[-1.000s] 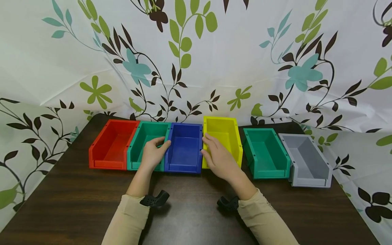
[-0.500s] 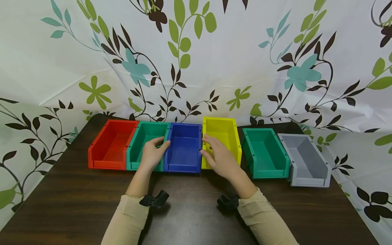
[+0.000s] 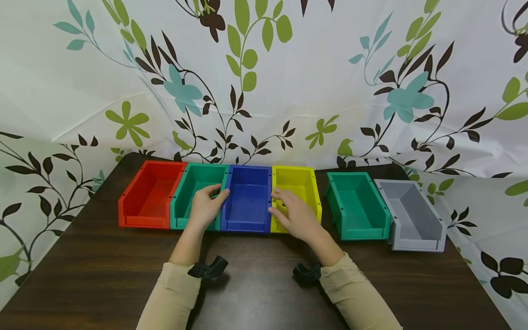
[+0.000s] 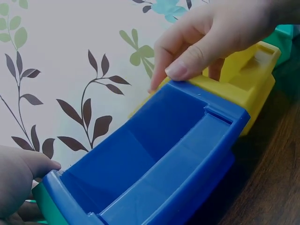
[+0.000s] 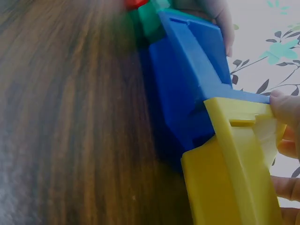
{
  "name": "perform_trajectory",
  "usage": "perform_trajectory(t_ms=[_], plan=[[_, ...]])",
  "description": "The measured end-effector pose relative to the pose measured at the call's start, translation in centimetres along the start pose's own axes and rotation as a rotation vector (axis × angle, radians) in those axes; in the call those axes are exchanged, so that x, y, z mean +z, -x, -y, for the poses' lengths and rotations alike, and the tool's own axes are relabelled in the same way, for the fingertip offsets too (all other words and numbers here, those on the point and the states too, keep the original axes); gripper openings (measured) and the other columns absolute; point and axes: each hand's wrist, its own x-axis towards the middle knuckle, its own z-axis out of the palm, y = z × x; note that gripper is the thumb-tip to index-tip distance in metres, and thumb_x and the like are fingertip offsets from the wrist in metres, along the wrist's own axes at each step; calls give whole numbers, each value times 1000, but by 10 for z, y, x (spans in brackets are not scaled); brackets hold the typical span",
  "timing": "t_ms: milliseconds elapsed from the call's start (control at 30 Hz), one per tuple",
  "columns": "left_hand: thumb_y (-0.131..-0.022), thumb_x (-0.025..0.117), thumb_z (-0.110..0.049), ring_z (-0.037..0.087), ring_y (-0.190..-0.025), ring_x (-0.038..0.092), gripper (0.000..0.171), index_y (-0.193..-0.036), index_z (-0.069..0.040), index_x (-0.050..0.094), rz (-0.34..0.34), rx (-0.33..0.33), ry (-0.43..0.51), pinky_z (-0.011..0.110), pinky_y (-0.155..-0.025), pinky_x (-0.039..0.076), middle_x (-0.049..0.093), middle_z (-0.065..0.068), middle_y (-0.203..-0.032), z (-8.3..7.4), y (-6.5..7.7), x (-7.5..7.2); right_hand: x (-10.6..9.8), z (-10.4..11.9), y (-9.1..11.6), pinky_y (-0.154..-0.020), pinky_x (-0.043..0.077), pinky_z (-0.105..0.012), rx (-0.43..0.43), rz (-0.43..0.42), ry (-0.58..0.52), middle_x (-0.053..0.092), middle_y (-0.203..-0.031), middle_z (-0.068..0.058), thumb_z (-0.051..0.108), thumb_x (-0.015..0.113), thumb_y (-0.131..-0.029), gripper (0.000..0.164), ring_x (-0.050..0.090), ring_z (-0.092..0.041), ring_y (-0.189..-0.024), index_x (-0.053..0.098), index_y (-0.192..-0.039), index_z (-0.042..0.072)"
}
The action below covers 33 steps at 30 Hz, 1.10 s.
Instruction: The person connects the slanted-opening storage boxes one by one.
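My left hand (image 3: 205,206) reaches into the left green storage bin (image 3: 210,171), its thumb at the rim shared with the blue bin (image 3: 248,201). In the left wrist view that left hand's thumb (image 4: 41,165) rests by the blue corner, its fingers curved inside the green bin. My right hand (image 3: 297,217) holds the yellow bin (image 3: 305,183) by its left side. In the right wrist view its thumb (image 5: 284,105) touches where the blue and yellow rims meet, with fingers inside the yellow bin. Both thumbs flank the blue bin.
A red bin (image 3: 153,192) adjoins the left green one. Right of a gap stand another green bin (image 3: 360,206) and a grey bin (image 3: 414,215), angled slightly. All sit on a dark wooden table (image 3: 255,284) before a leaf-patterned cloth (image 3: 272,105).
The yellow bin has slid toward me, so its front and back edges now line up with the blue bin. My right hand shifted slightly nearer with it; my left hand stayed put.
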Motion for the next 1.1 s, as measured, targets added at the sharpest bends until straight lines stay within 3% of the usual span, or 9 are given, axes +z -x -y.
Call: perform_trajectory(t_ms=[200,400,600,767,933,1100], plan=[[-92,60,-32,33,-125,50,55,-135,1,50,-3,23,-23,48,-100,45,54,20,-134,-2,-1,2,-2,0,1,-107,40,-42,18,17,10,48,-143,-5,41,53,-94,49,46,-23,-131,56,-131,9],[-86,66,-34,38,-122,53,65,-136,3,47,-49,85,-138,51,-97,46,53,23,-134,-3,2,9,-6,1,2,-108,39,-42,8,54,49,48,-143,-3,41,52,-95,47,46,-24,-131,55,-132,12],[-87,64,-31,45,-135,33,66,-137,6,44,-160,255,-310,58,-108,31,36,28,-146,-15,15,23,-18,3,0,-109,36,-46,22,126,76,45,-146,-5,42,50,-95,50,44,-27,-133,51,-137,14],[-87,64,-26,45,-139,26,58,-133,6,48,-203,392,-364,57,-109,29,32,27,-149,-26,25,39,-36,0,1,-105,40,-49,94,54,79,47,-144,-8,41,53,-94,50,47,-29,-130,52,-136,13],[-87,64,-25,43,-138,31,54,-131,5,52,-182,426,-367,56,-107,33,38,26,-146,-34,29,53,-57,-15,10,-105,38,-51,176,-21,77,48,-143,-13,38,55,-94,50,46,-33,-129,52,-135,8],[-88,63,-28,40,-135,38,56,-132,4,51,-70,382,-262,53,-107,36,42,25,-143,-46,26,65,-80,-37,22,-105,35,-57,293,-76,72,40,-147,-16,37,53,-95,53,39,-38,-132,48,-137,5]])
